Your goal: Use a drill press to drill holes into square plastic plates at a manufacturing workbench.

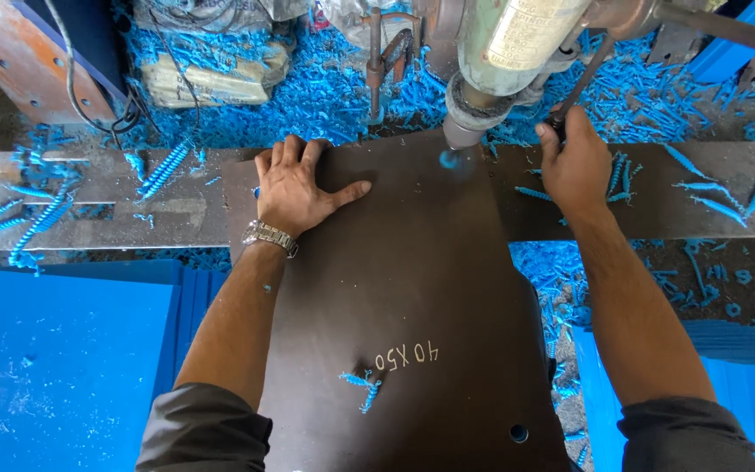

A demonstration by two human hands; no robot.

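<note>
My left hand (296, 185) lies flat, fingers spread, on the far left part of a dark brown plate (412, 288), pressing it down; a metal watch (270, 236) is on that wrist. My right hand (577, 162) is closed around the drill press's feed lever (580, 86) to the right of the spindle. The drill head (502, 61) hangs over the plate's far edge, and its bit (450, 158) meets the plate amid spinning blue swarf. Chalk marks and a few blue curls (360, 385) sit on the plate near me; a small hole (518, 433) is at its near right.
A grey metal machine table (115, 205) runs left to right under the plate. Blue plastic shavings (325, 96) cover the floor and table behind and to the right. Stacked blue sheets (54, 358) lie at the near left, another blue sheet (744, 385) at the near right. Cables (98, 105) hang at the far left.
</note>
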